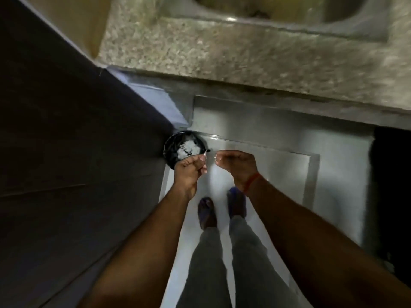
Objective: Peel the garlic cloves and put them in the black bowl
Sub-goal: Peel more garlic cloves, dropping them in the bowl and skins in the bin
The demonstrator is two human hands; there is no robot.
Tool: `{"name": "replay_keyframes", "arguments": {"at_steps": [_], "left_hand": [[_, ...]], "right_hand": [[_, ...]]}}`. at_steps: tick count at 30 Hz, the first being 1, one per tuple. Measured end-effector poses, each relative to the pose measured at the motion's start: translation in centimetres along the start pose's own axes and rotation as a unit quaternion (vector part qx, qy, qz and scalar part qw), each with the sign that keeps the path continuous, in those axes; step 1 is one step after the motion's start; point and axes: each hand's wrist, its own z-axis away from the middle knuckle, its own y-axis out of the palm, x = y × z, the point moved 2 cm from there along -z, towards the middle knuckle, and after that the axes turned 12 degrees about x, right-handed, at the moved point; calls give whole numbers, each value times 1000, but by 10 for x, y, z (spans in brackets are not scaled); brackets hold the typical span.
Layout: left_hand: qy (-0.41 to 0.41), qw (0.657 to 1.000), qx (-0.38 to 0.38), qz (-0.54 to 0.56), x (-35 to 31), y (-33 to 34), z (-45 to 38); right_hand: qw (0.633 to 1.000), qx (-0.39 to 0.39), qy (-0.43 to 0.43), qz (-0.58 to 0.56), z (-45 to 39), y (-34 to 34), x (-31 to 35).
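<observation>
- A speckled stone worktop (244, 58) is seen at the top, with a sink (289, 12) set in it.
- A black bowl (171, 150) with pale bits inside is seen low by the left hand (189, 172).
- Something tiny and blurred is pinched in the left hand.
- The right hand (238, 167) is curled; its hold cannot be told.

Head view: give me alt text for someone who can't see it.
A person standing at a speckled stone counter holds both hands out over the floor, the left hand and right hand each with fingers curled, pinching something small and pale between them. A black bowl holding pale pieces sits just beyond the left hand.
</observation>
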Motion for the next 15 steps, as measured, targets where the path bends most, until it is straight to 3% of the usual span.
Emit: {"name": "replay_keyframes", "arguments": {"at_steps": [7, 12, 15], "left_hand": [[6, 992, -113, 62, 74, -110, -137], [-6, 979, -157, 131, 118, -150, -206], [-32, 960, -163, 226, 140, -167, -238]], "right_hand": [[987, 93, 35, 129, -177, 47, -107], [958, 68, 62, 273, -259, 58, -179], [944, 39, 52, 324, -279, 67, -197]]}}
